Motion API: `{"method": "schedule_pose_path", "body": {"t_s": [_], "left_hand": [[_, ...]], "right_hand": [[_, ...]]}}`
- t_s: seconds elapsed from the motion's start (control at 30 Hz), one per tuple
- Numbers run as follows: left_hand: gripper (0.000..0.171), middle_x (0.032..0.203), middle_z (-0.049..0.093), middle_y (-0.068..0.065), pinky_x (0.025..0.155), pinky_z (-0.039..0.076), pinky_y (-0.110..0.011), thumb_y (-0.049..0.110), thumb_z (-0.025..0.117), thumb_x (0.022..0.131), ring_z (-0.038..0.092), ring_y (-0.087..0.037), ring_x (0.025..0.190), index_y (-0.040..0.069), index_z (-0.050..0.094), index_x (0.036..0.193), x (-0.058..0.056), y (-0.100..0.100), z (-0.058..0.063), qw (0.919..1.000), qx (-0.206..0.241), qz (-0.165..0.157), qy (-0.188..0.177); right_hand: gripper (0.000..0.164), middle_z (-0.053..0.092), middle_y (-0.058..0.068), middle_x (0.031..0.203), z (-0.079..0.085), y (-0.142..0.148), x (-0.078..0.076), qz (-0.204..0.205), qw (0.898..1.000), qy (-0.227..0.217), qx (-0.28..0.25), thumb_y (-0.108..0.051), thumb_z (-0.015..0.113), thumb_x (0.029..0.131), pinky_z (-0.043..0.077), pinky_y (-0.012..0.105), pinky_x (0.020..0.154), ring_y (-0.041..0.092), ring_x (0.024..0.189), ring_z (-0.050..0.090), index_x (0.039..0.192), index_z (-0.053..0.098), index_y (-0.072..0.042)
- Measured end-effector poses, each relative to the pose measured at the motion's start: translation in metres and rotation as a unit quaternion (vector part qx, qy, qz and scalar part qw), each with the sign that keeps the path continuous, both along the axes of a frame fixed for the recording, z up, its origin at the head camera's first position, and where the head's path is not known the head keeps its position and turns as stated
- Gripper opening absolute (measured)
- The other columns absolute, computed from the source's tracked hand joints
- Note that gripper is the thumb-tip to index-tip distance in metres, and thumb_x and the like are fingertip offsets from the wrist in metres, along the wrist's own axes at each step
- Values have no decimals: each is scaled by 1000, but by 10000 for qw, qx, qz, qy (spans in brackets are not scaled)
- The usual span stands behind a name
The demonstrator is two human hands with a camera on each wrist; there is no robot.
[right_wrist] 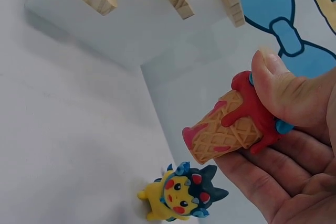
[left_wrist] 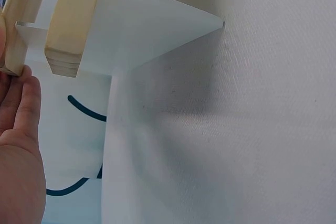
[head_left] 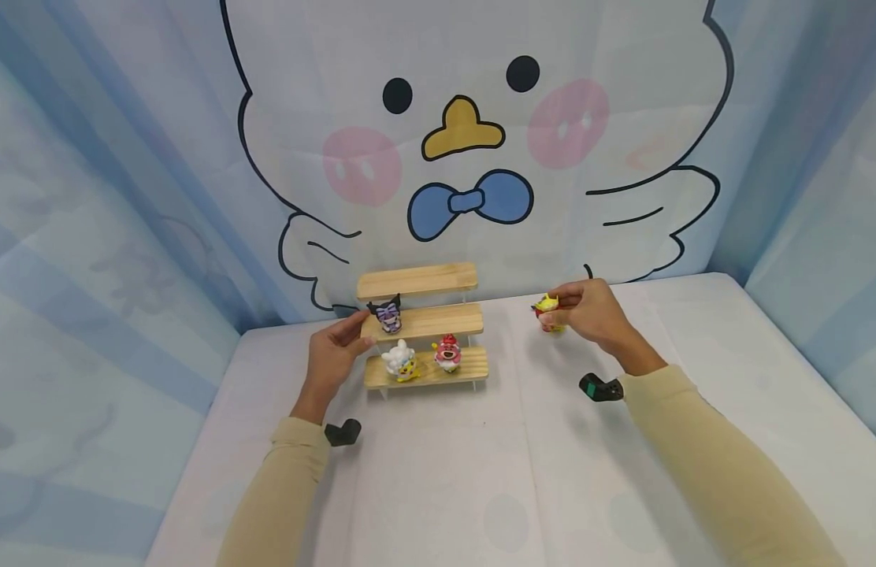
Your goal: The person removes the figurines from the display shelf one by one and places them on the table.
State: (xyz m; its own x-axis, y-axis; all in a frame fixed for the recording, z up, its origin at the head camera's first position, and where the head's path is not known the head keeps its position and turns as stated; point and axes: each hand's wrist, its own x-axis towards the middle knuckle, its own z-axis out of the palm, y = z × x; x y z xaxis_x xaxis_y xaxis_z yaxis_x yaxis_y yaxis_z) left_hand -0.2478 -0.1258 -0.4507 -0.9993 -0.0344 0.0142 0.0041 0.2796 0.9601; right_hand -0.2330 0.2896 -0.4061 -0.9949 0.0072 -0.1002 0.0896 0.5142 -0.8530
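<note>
Cone-shaped figurine (right_wrist: pixel 231 127): sitting upright in the right hand (head_left: pixel 587 311), to the right of the tiered wooden shelf (head_left: pixel 417 281). Thumb and fingers are pinching its upper part, leaving the waffle base exposed. Left hand (head_left: pixel 332 354) is bracketing the left end of the shelf's middle tier (head_left: pixel 445 321) between thumb and fingers, apparently gripping and steadying it.

Shelf contents: a purple-and-black figurine (head_left: pixel 388 316) is standing at the left of the middle tier; a white figurine (head_left: pixel 399 361) and a red-pink figurine (head_left: pixel 448 353) are occupying the bottom tier. A yellow figurine (right_wrist: pixel 170 195) is standing right of the shelf, below the right hand in the right wrist view.

Step in hand, as judged: figurines are being arranged on the shelf, with this one being held ready for placing. Next move is probably calling for bringing it left to the shelf, keeping the base level, and avoiding knocking the neighbours.
</note>
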Motion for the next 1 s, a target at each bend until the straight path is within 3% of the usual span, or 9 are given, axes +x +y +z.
{"method": "schedule_pose_path", "body": {"t_s": [0.2,0.3,0.6,0.83,1.0], "left_hand": [[52,153,58,-10,107,55,-29,-1,72,95,57,-24,143,10,62,145,1,1,2,10000,-24,1,44],[52,154,58,-11,107,55,-29,-2,72,95,57,-25,143,10,62,145,2,1,2,10000,-26,-13,58],[52,153,58,-10,106,55,-27,-2,72,95,57,-24,143,9,62,145,0,0,1,10000,-7,-25,76],[52,153,59,-11,107,54,-26,-2,72,95,57,-25,142,8,62,145,1,0,0,9999,13,-53,134],[51,152,59,-11,107,54,-26,-1,73,95,58,-25,142,9,62,144,1,0,1,9999,39,-46,126]], "right_hand": [[51,70,25,132,-1,5,1,-6,10000,41,-32,-16,84,90,58,11,81,32,118,70,134,66,4],[53,70,25,133,-1,8,1,-22,10000,15,-75,-16,84,89,55,9,79,33,120,69,134,65,5],[56,67,25,138,-5,17,2,-126,9999,-59,16,-18,83,91,62,33,100,36,125,67,138,63,4],[55,67,27,136,-8,23,2,-188,9998,-20,10,-18,84,90,56,11,80,35,122,68,136,64,5],[52,69,30,132,-12,28,3,-224,9997,117,-34,-14,84,89,56,8,75,30,114,70,133,65,7]]}}
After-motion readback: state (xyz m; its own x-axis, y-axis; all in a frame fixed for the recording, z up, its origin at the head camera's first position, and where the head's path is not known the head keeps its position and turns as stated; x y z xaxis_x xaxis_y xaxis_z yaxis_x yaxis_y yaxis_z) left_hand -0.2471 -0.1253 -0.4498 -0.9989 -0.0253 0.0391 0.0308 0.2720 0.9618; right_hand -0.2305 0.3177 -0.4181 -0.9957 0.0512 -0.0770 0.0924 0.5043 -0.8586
